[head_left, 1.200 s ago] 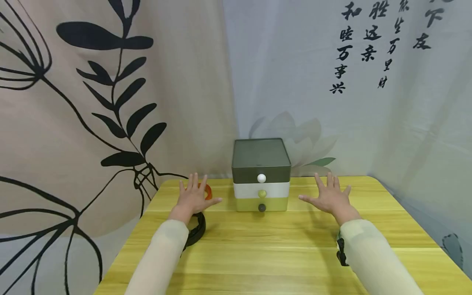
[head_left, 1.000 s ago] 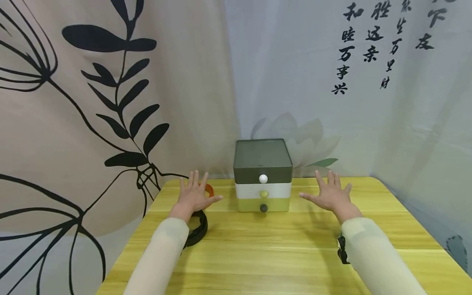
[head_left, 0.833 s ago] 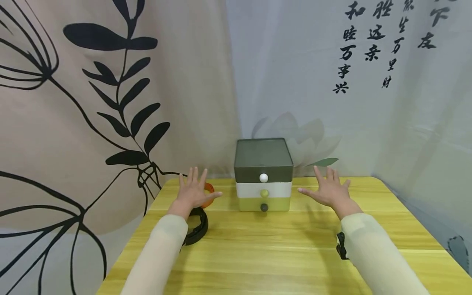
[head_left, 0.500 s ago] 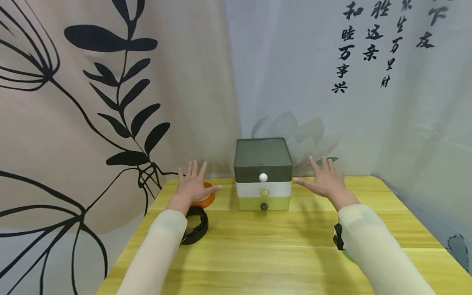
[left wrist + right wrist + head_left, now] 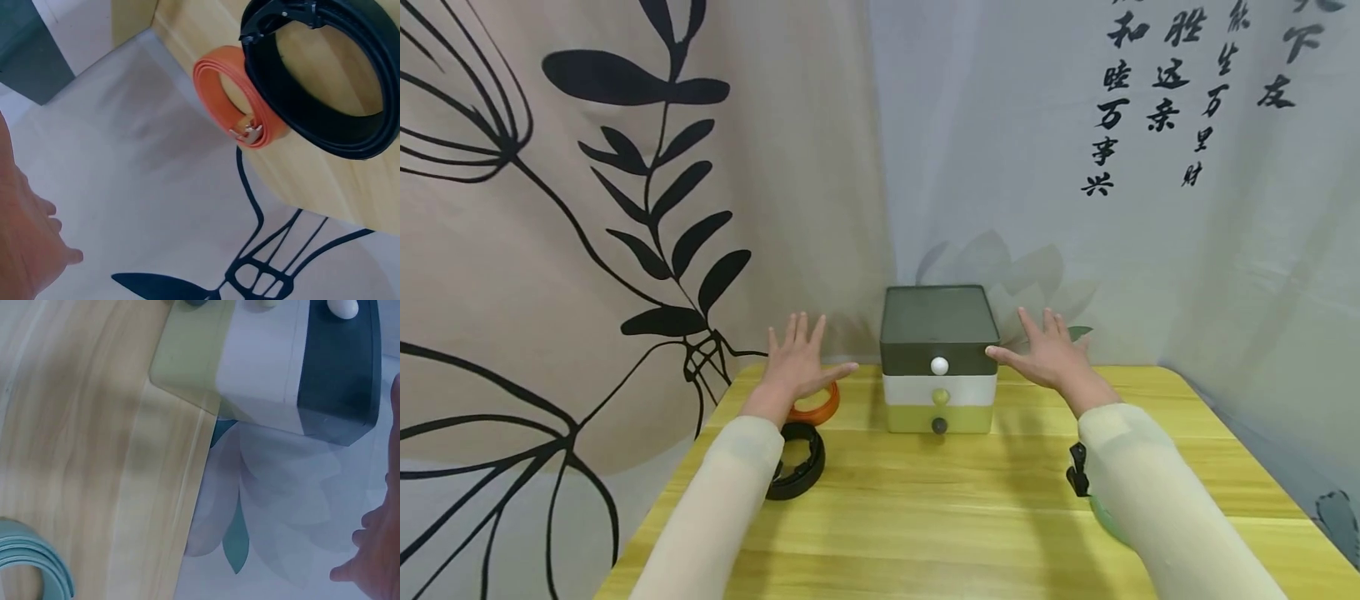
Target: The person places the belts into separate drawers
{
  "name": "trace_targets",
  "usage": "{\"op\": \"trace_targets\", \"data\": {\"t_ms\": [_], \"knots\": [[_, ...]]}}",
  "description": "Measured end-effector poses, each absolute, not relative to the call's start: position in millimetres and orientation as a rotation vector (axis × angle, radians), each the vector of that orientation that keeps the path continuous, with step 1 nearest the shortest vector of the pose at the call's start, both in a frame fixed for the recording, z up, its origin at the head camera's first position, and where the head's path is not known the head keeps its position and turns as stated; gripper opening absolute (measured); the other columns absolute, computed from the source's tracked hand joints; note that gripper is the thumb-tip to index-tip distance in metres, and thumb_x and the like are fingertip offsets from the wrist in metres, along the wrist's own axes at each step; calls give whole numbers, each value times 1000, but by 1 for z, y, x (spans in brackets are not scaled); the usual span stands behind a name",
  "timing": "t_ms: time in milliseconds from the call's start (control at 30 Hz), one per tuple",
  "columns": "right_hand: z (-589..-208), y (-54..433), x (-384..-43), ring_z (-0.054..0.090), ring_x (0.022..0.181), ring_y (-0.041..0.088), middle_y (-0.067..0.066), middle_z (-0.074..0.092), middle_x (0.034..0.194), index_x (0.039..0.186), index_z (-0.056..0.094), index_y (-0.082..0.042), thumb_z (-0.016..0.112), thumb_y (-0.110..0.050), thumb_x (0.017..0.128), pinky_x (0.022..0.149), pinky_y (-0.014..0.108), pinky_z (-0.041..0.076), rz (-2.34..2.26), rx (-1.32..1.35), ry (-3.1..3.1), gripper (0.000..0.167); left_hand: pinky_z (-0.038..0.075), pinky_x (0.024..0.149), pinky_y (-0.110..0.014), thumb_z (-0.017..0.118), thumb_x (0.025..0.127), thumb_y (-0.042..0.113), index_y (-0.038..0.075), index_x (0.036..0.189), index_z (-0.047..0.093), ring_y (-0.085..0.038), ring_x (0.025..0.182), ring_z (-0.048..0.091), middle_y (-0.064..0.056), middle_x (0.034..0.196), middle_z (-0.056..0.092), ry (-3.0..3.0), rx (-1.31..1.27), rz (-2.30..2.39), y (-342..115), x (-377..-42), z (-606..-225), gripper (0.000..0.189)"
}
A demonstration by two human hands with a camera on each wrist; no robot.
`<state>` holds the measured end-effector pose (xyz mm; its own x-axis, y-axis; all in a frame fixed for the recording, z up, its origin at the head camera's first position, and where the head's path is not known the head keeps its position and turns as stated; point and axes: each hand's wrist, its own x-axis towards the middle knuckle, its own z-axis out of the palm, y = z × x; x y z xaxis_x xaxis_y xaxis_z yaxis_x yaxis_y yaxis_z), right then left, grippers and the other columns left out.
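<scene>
My left hand hovers with fingers spread, holding nothing. Below it a coiled orange belt with a metal buckle lies on the table, partly covered by the hand in the head view. A coiled black belt lies nearer, partly behind my left sleeve. My right hand, likewise spread and holding nothing, is by the right side of a small drawer box. Its thumb overlaps the box's edge in the head view, but a gap shows in the right wrist view. Mostly under the right sleeve, a coiled green belt lies on the table.
The box stands at the back of the wooden table, with dark grey-green, white and yellow-green tiers, each with a round knob. Behind hangs a printed curtain with plant drawings and writing. A black device sits at my right wrist.
Both hands have risen and moved forward, fingers still spread. The right hand has also shifted left toward the box. More of the orange and green belts shows now.
</scene>
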<state>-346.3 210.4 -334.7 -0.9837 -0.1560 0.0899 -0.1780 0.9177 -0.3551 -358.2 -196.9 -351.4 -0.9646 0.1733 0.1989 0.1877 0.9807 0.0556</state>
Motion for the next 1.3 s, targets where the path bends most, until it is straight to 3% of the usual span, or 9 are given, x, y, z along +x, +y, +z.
{"op": "trace_targets", "data": {"t_ms": [367,700,1300], "knots": [[-320,199,-354,-7,145,51,31,-8,159,160,2,-12,39,-78,90,106,76,-1,632,285,-3008,103,-8,112,-66,36,80,90,15,160,1,-38,149,-8,-21,163,-6,-2901,-283,-173,-192,-363,-340,116],[-310,194,-360,4,144,54,34,-2,158,159,3,-7,40,-70,95,108,72,15,681,343,-3004,97,-5,114,-64,36,81,89,17,161,1,-35,150,-8,-18,164,-4,-2885,-269,-277,-183,-363,-333,113],[-309,199,-372,8,146,47,27,6,161,160,2,-11,43,-67,96,113,65,15,929,347,-2962,94,6,117,-59,41,80,87,20,161,4,-33,151,1,-12,165,7,-2786,-279,-724,-147,-363,-317,111]]}}
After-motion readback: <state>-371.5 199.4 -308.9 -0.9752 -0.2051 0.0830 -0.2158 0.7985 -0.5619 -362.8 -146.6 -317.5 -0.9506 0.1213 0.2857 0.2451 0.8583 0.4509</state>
